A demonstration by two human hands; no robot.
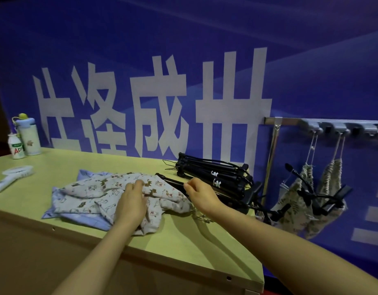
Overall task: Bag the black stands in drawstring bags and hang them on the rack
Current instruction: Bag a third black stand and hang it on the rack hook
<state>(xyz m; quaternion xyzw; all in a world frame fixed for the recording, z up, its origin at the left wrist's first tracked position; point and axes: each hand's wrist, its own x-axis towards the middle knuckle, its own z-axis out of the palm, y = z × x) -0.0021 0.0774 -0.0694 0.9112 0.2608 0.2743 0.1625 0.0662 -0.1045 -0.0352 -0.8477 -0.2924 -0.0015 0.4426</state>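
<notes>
A heap of patterned drawstring bags [92, 194] lies in the middle of the pale green table [184, 241]. My left hand [134, 201] grips the top bag's cloth. My right hand [199, 193] pinches that bag's edge beside a black stand [173, 184], whose one end lies under the cloth. A pile of folded black stands [215, 175] rests behind it near the table's right end. Two filled bags [307, 201] hang by their strings from hooks on the rack [324, 124], with black stand parts sticking out.
Two bottles [27, 137] stand at the table's far left corner. A white hand-held fan [11, 177] lies on the left side. A blue banner with large white characters [154, 109] covers the wall behind. The table's front edge runs diagonally below my forearms.
</notes>
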